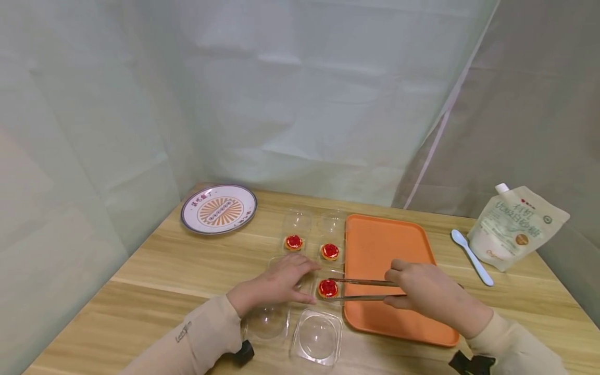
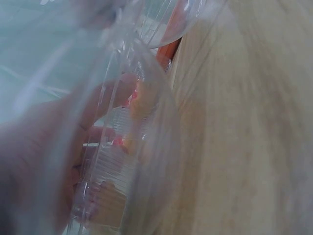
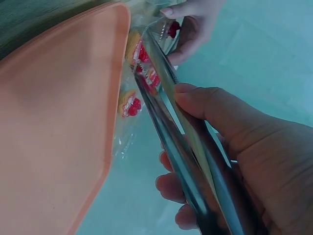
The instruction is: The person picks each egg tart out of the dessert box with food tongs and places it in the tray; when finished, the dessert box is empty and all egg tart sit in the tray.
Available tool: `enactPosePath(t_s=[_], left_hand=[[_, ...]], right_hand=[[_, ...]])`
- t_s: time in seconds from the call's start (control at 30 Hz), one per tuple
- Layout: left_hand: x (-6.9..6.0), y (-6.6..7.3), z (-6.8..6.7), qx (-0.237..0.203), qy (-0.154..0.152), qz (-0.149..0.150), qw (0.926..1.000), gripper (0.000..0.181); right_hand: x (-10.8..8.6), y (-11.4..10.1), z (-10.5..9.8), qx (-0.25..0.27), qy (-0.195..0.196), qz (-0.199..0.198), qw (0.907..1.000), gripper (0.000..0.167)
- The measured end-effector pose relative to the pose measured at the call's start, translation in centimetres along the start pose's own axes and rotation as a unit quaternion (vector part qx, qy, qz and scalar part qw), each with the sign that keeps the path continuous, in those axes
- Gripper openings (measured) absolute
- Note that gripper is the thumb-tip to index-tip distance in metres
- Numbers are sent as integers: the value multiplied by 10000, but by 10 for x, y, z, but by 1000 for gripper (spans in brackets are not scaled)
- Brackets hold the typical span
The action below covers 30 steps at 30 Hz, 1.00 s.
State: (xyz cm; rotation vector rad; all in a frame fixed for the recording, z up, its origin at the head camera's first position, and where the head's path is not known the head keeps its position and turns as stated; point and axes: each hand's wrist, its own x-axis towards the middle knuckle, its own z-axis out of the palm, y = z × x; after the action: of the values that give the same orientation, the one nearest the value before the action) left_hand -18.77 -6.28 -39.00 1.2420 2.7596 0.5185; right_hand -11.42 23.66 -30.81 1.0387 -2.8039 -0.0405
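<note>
My right hand point(image 1: 419, 286) grips metal tongs point(image 1: 367, 298) over the orange tray; in the right wrist view the thumb presses along one arm of the tongs point(image 3: 183, 132). The tips stand on either side of a red-topped tart point(image 1: 328, 288), which sits in a clear plastic box point(image 1: 338, 276). On that box's left side, my left hand point(image 1: 283, 278) holds its edges between thumb and fingers. Two more red-topped tarts, one at the left point(image 1: 294, 242) and one at the right point(image 1: 330, 252), sit in open clear boxes behind. The left wrist view is blurred by clear plastic.
An orange tray point(image 1: 389, 245) lies right of the boxes. An open clear lid point(image 1: 317, 337) lies in front, with another clear box point(image 1: 267, 323) beside it. A patterned plate point(image 1: 192, 211) is at the back left. A light-blue spoon point(image 1: 473, 259) and a white pouch point(image 1: 515, 229) are at the right.
</note>
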Motion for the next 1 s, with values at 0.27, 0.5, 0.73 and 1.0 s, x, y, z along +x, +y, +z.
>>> enactPosePath(t_s=[0.27,0.5,0.73,1.0], left_hand=[[0,-2,1,39,43,84,9999,75],[1,-2,1,40,18,80,10000,76],[1,-2,1,85,53,103,9999,76],[2,-4,3,47,82,137,9999,74]], right_hand=[[-4,0,0,106,48,48,9999,21],[-8,2,-4,272,92,159,9995,20],[-15,5,-9,334,226,315,9987,22],[-23,8,-15,116,458,429,9980,24]])
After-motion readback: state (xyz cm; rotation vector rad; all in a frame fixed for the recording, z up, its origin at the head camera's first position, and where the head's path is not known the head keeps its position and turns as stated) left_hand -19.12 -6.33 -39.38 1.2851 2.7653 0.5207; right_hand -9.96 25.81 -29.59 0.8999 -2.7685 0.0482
